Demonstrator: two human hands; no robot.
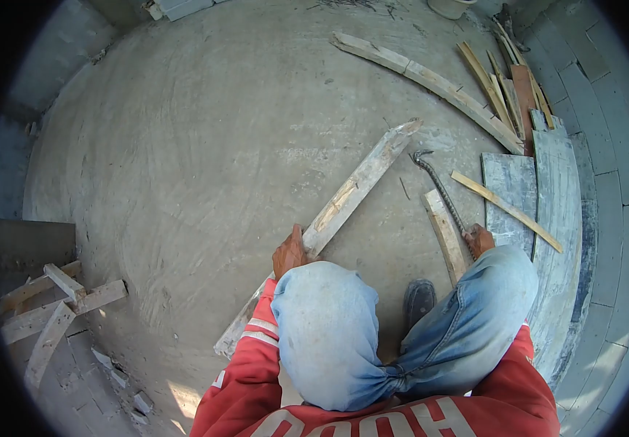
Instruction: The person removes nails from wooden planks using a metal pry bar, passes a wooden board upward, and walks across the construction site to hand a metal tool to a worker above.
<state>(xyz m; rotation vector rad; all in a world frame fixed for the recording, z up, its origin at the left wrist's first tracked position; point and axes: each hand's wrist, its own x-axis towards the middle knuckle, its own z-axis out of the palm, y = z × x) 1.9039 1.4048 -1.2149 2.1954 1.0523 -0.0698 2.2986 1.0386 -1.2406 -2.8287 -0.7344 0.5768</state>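
My left hand [290, 253] is closed round a long, whitish wooden board [354, 191], which slants from the lower left up to the centre. Beyond my right knee, my right hand [479, 241] grips the lower part of a ribbed metal bar [442, 191] with a hooked upper end. The hook lies just right of the board's far end. Beside the bar, a shorter piece of wood [443, 237] runs down toward my knee. A thin wooden strip [508, 211] lies above and right of my right hand.
A long beam [431, 81] lies at the upper right, near a pile of wood strips [493, 91]. Grey panels [555, 218] lie along the block wall [613, 182]. Joined wood pieces [63, 309] sit at the lower left. A bucket [451, 7] stands at the top.
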